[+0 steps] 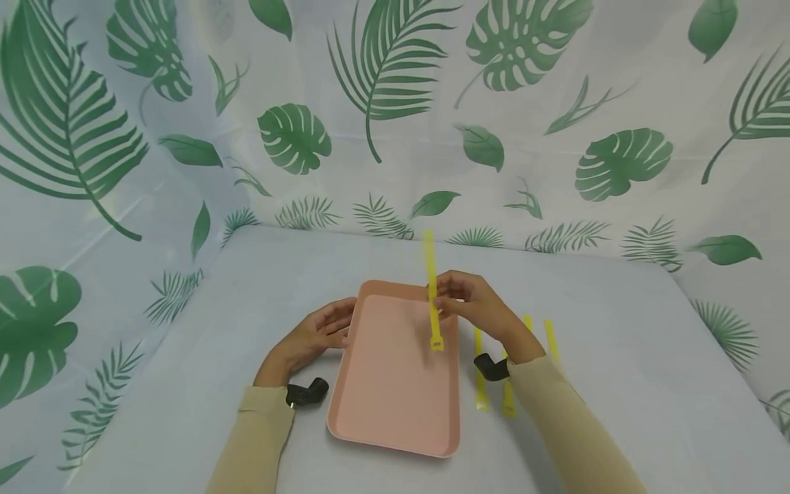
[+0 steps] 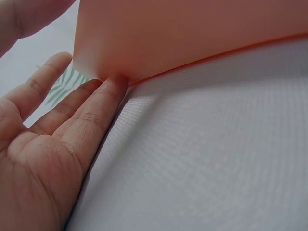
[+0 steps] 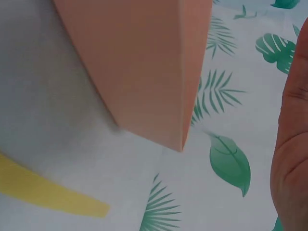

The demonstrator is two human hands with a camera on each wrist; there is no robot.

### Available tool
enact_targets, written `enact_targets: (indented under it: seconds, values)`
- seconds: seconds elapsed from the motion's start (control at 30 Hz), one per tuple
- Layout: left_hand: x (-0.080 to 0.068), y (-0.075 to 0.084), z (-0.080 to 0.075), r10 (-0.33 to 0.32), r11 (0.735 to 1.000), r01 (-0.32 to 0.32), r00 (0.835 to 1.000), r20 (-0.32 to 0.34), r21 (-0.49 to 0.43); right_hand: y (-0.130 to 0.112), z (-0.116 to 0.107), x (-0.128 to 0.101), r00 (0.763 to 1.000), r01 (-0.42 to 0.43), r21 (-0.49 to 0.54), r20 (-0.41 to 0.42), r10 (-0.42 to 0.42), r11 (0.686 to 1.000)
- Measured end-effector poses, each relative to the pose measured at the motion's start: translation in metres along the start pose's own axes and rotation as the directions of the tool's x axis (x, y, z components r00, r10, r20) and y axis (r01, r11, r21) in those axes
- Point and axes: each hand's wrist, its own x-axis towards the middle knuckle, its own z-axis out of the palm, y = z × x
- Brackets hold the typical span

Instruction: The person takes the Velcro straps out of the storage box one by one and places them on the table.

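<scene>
A shallow pink tray (image 1: 395,384) lies on the white tabletop in the head view. My left hand (image 1: 316,336) is at its left side, fingers extended. In the left wrist view, its fingertips (image 2: 115,86) touch the lower part of the tray's wall (image 2: 183,33). Above the tray's upper right part, my right hand (image 1: 478,302) pinches a yellow cable tie (image 1: 432,274) between thumb and fingers. The tie stands nearly upright, its square slotted head at the bottom. In the right wrist view, only part of the right hand (image 3: 293,139) shows, and the held tie is out of sight.
Several more yellow cable ties (image 1: 481,394) lie right of the tray, partly hidden by my right wrist and sleeve. One strip (image 3: 53,195) shows beside the tray in the right wrist view. A leaf-patterned white curtain (image 1: 395,178) borders the table's back and sides.
</scene>
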Motion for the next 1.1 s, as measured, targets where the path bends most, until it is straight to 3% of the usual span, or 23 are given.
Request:
enact_targets:
  seconds: [0.4,1.1]
  values:
    - [0.001,-0.001,0.004,-0.016,1.000,0.016,1.000,-0.010,0.004,0.007,-0.009,-0.027,0.995,-0.025,0.061,-0.097,0.031,0.998]
    - [-0.002,0.000,0.004,0.015,1.000,-0.015,1.000,0.015,0.003,0.018,-0.031,-0.072,0.988,-0.066,0.036,-0.140,0.070,0.997]
